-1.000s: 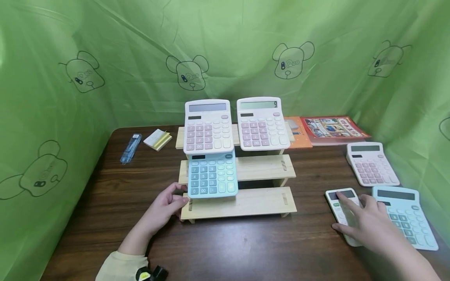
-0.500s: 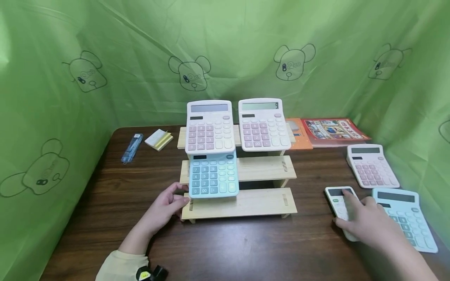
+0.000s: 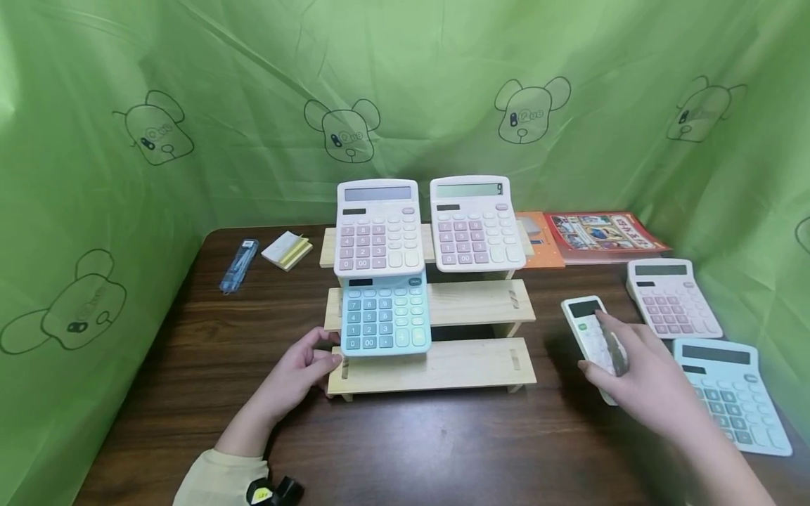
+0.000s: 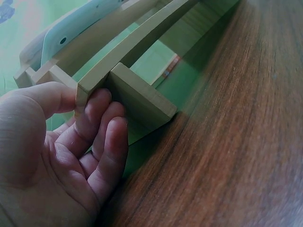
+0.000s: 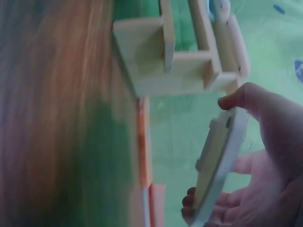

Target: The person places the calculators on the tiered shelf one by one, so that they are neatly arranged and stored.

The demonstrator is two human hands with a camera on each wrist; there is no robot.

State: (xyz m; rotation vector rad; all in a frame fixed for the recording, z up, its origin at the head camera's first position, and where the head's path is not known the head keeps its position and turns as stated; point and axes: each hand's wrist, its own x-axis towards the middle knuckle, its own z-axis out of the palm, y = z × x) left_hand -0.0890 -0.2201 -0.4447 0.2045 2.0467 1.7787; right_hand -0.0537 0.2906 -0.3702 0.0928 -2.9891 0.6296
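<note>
My left hand [image 3: 296,374] pinches the left end of the lowest step of a three-step wooden rack [image 3: 468,362]; in the left wrist view the thumb lies on top, with curled fingers below. My right hand [image 3: 654,376] grips a small white calculator [image 3: 588,334] by its long sides; the right wrist view shows this calculator [image 5: 220,165] clear of the table between thumb and fingers. On the rack's top step stand a white calculator with pink keys [image 3: 378,228] and a similar calculator [image 3: 477,228] displaying 9. A blue calculator [image 3: 384,316] leans on the middle step, at the left.
At the right lie another pink-keyed calculator [image 3: 673,299] and a larger blue calculator [image 3: 737,397], partly behind my right forearm. A red illustrated book [image 3: 604,235] and an orange booklet [image 3: 538,242] lie behind. Back left are a blue packet [image 3: 239,266] and sticky notes [image 3: 287,251].
My right hand has picked up the small white calculator from the table and carried it left and away from me, toward the rack. The left hand keeps its hold on the rack.
</note>
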